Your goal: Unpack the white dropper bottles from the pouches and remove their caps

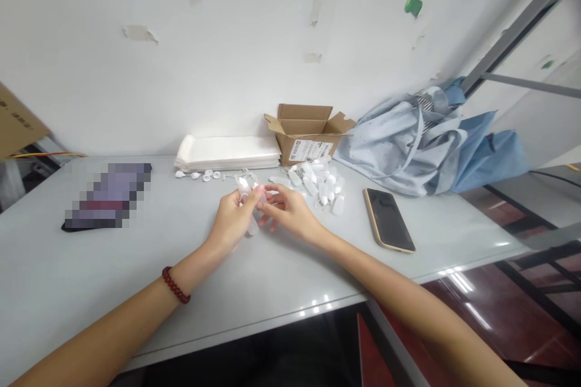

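My left hand [235,213] is closed around small translucent plastic bottles; a rounded bottle end [253,228] shows below its fingers, and whitish plastic [242,183] sticks out above. My right hand [289,211] meets it from the right, with its thumb and fingers pinched together beside the left thumb. What lies between the right fingertips is mostly hidden. Just beyond the right hand lies a loose pile of similar small translucent bottles [323,184]. Several small white caps and rings [207,176] are lined up behind the left hand.
A stack of white flat packs [229,152] and an open cardboard box [311,140] stand along the wall. Light blue cloth bags [394,139] fill the back right. One phone [389,219] lies to the right, and a blurred-out dark device [109,196] lies left on the grey table [181,326].
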